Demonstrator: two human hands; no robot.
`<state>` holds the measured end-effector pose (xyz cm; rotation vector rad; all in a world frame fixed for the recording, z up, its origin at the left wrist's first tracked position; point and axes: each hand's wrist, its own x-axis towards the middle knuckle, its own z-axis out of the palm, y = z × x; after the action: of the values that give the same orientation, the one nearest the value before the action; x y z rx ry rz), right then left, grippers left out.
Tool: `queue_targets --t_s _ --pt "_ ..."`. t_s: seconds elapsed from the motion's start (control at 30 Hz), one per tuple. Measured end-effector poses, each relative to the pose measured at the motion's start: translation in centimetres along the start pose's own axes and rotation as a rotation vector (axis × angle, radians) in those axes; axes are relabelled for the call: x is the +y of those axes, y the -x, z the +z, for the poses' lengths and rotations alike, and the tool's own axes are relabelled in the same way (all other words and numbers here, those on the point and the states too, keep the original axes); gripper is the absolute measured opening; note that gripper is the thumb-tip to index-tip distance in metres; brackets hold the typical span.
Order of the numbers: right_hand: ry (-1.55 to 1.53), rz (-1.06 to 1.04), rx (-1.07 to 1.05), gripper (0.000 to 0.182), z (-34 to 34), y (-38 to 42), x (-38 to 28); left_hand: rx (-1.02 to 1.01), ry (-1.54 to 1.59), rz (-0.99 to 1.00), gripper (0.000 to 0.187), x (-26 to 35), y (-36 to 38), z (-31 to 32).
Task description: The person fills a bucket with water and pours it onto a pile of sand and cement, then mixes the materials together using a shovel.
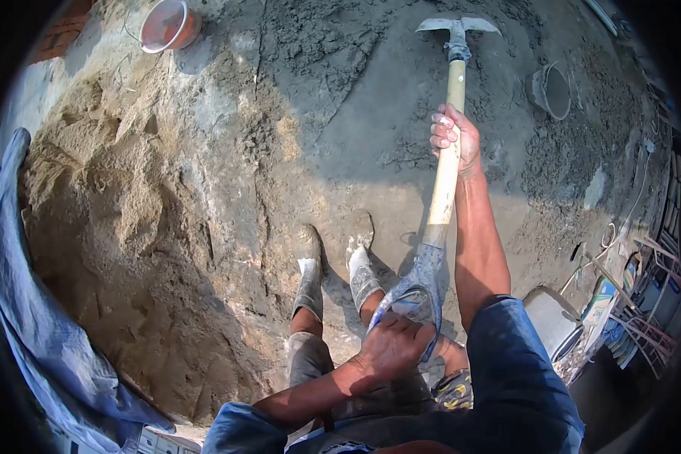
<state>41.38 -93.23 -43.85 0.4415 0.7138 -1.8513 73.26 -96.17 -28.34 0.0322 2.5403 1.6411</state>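
A shovel (448, 174) with a pale wooden shaft and a scuffed blue D-shaped handle stretches away from my body. My left hand (395, 344) is wrapped round the crossbar of that handle, low in front of me. Farther up, my right hand (454, 135) grips the shaft with the fingers closed round it. The shovel blade (458, 27) lies at the far end, over wet grey mortar (378, 121) spread on the ground. My boots (308, 261), splashed with pale mud, stand left of the shaft.
A heap of sand (121, 197) rises at left, bordered by a blue tarp (34, 318). An orange bucket (145, 38) sits at the upper left, a grey bucket (539, 91) right of the blade. At right are a grey container (548, 321) and jumbled poles and bags (635, 303).
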Motion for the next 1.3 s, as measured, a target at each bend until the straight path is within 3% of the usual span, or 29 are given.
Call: queue_targets --t_s 0.1,0.13,0.17,0.23,0.4,0.47,0.53,0.57,0.6,0.63,0.7,0.73,0.77,0.8,0.83,0.87,0.9,0.93,0.97,1.0,1.03,1.1,1.17,1.3 --pt "0.241 0.019 0.374 0.012 -2.6 -1.8 3.3 -0.021 -0.091 -0.114 0.020 -5.0 2.4 2.1" --pt "0.250 0.038 0.361 0.012 -2.3 -1.8 3.7 -0.073 -0.136 -0.178 0.020 -5.7 3.2 1.9" --pt "0.203 0.011 0.259 0.014 -2.2 -1.8 3.5 0.010 -0.155 -0.063 0.034 -5.4 3.3 0.7" --pt "0.120 -0.011 0.105 0.014 -2.0 -2.3 3.8 0.054 -0.077 -0.056 0.034 -4.5 4.3 -2.7" --pt "0.251 -0.126 0.245 0.018 7.5 -0.4 11.0 0.228 0.464 -0.224 0.029 -2.6 12.9 -8.5" --pt "0.069 -0.116 0.376 0.021 9.2 -2.6 13.3 0.407 0.902 -0.692 0.029 -1.0 19.7 -9.3" --pt "0.047 0.060 0.296 0.023 6.3 -5.0 17.6 0.997 1.278 -0.699 0.042 -0.1 21.6 -9.6" --pt "0.105 0.143 0.451 0.023 4.9 -5.2 22.4 1.389 1.448 -1.080 0.050 -0.2 23.7 -9.1" --pt "0.201 0.177 0.589 0.021 4.9 -4.2 27.1 1.522 1.483 -1.249 0.055 -0.4 26.8 -8.8" --pt "0.249 0.228 0.728 0.019 5.3 -2.5 31.6 1.577 1.434 -1.395 0.055 0.4 30.1 -8.2" --pt "0.305 0.444 0.772 0.014 3.7 2.3 40.6 1.676 1.367 -1.706 0.058 4.2 35.3 -6.0" --pt "0.333 0.544 0.808 0.013 2.6 4.8 45.2 1.752 1.376 -1.652 0.058 6.3 39.5 -3.4" --pt "0.248 0.647 0.756 0.014 1.3 7.5 49.2 1.824 1.268 -1.796 0.057 9.0 43.6 -1.3" --pt "0.307 0.761 0.812 0.016 3.3 9.4 50.1 1.889 1.160 -1.942 0.057 10.5 45.5 -0.1" --pt "0.152 0.781 0.746 0.016 3.0 11.0 51.9 1.905 0.980 -2.052 0.057 10.9 44.3 -0.7" --pt "0.202 0.789 0.763 0.016 2.3 11.7 53.2 1.913 0.787 -2.163 0.057 11.8 42.9 -1.4" --pt "0.219 0.776 0.786 0.016 1.9 11.1 53.0 2.031 0.908 -2.103 0.057 10.6 43.4 -0.8" --pt "0.246 0.754 0.798 0.015 0.7 9.3 52.6 2.040 1.095 -1.903 0.057 8.9 42.6 -0.8" --pt "0.341 0.759 0.908 0.012 -1.0 5.8 51.9 2.004 1.090 -1.805 0.056 6.4 41.4 -0.2" --pt "0.378 0.640 0.932 0.010 1.1 2.2 46.7 1.891 1.285 -1.721 0.056 3.8 38.7 -1.3" --pt "0.432 0.608 0.955 0.012 0.2 -2.8 43.3 1.912 1.470 -1.632 0.054 0.8 34.1 -2.3" --pt "0.558 0.456 0.923 0.014 2.2 -12.8 32.0 1.770 1.499 -1.338 0.046 -4.7 22.6 -5.3" --pt "0.572 0.412 0.864 0.013 1.1 -18.3 26.5 1.769 1.483 -1.319 0.043 -7.4 16.1 -6.2" --pt "0.361 0.331 0.713 0.014 2.0 -19.6 22.2 1.912 1.153 -1.270 0.039 -8.8 12.2 -5.8"
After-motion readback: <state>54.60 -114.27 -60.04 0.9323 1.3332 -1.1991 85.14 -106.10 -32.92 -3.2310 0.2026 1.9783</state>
